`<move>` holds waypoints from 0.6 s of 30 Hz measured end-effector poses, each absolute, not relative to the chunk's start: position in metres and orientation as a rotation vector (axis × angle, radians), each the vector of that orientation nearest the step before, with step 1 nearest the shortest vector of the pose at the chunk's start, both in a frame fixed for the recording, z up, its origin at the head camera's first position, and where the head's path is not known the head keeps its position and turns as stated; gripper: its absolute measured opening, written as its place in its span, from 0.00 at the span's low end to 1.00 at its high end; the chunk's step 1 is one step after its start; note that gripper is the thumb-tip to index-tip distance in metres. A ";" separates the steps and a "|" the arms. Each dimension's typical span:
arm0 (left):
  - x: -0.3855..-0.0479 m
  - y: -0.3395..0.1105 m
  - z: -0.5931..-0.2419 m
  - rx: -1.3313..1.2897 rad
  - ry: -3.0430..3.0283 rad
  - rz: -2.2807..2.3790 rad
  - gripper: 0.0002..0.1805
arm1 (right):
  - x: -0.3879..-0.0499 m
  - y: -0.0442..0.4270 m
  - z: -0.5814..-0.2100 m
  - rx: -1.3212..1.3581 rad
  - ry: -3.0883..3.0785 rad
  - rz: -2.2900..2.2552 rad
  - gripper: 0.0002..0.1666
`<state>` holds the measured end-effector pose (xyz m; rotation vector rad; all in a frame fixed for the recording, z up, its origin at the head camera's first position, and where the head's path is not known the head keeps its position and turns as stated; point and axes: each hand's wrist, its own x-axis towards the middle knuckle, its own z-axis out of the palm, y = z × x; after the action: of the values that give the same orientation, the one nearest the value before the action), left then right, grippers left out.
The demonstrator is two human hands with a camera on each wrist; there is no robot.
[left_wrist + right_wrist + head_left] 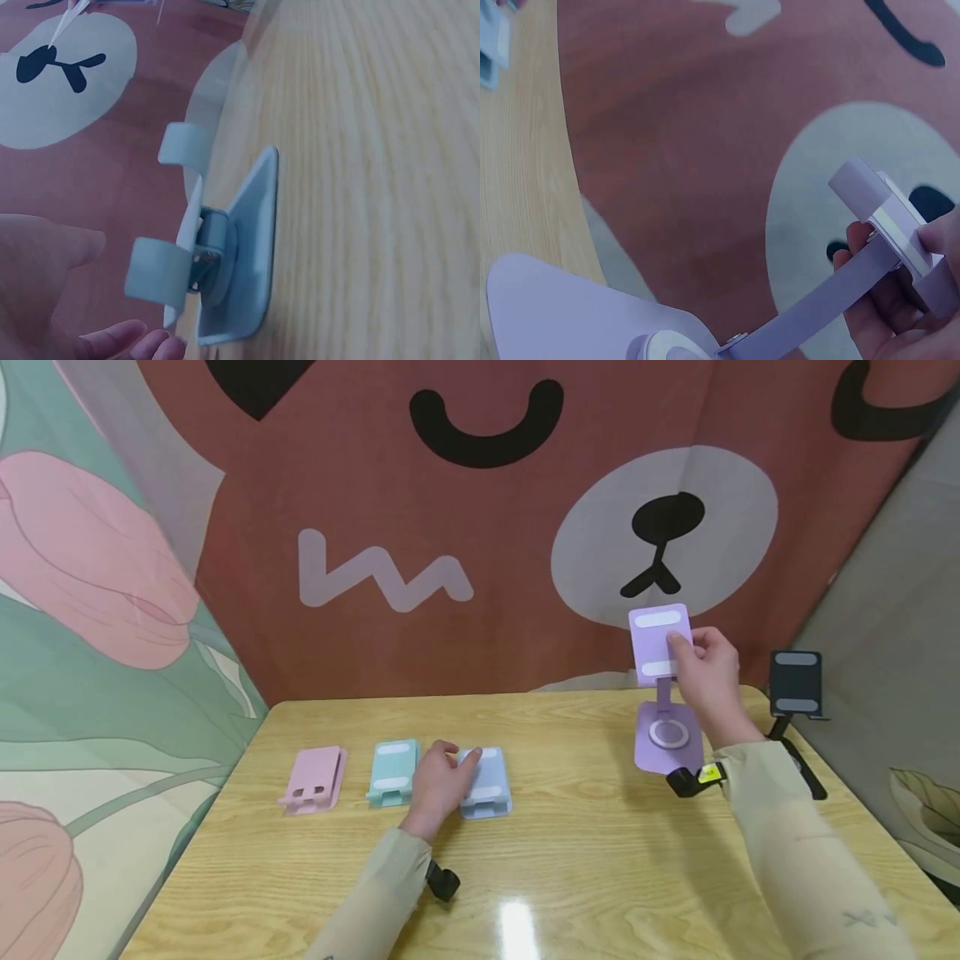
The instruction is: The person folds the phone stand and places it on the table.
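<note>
A purple phone stand (660, 647) is unfolded at the right of the table, its arm upright above the base (669, 758). My right hand (708, 681) pinches the right edge of its upper plate, thumb in front; the right wrist view shows fingers (885, 307) behind the plate. A light blue phone stand (487, 781) lies folded low on the table. Beside it is my left hand (438, 785), thumb reaching over its top left in the head view. Seen from the left wrist, thumb and fingers are spread around the blue stand (247, 262); contact is unclear.
To the left stand a folded mint phone stand (393, 770) and a folded pink one (317, 777). A black phone stand (795, 681) is raised near the right table edge. Behind the wooden table (570, 860) hangs a printed bear curtain (487, 635).
</note>
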<state>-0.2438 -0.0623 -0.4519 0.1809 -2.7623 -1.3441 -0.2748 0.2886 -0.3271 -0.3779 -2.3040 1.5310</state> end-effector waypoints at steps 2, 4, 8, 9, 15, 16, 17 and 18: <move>-0.243 -0.060 -0.450 0.157 -2.743 -1.344 0.30 | -0.272 0.282 -0.325 -0.351 -2.300 1.537 0.32; -0.243 -0.059 -0.449 0.118 -2.723 -1.326 0.30 | -0.270 0.275 -0.323 -0.321 -2.295 1.544 0.31; -0.241 -0.053 -0.447 0.062 -2.680 -1.314 0.29 | -0.266 0.262 -0.321 -0.251 -2.270 1.558 0.27; -0.240 -0.052 -0.446 0.050 -2.671 -1.313 0.29 | -0.265 0.258 -0.321 -0.236 -2.265 1.561 0.25; -0.234 -0.043 -0.440 -0.006 -2.633 -1.363 0.28 | -0.259 0.239 -0.320 -0.175 -2.246 1.606 0.22; -0.234 -0.041 -0.439 -0.019 -2.626 -1.374 0.28 | -0.258 0.236 -0.320 -0.170 -2.249 1.608 0.23; -0.233 -0.040 -0.439 -0.030 -2.619 -1.388 0.27 | -0.256 0.233 -0.320 -0.164 -2.250 1.607 0.23; -0.233 -0.039 -0.438 -0.038 -2.615 -1.395 0.27 | -0.255 0.230 -0.319 -0.152 -2.251 1.611 0.23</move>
<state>-0.2329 -0.0390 -0.4384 -0.0379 -2.6152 -1.3950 -0.2555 0.2304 -0.3194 -0.1522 -2.2510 1.6110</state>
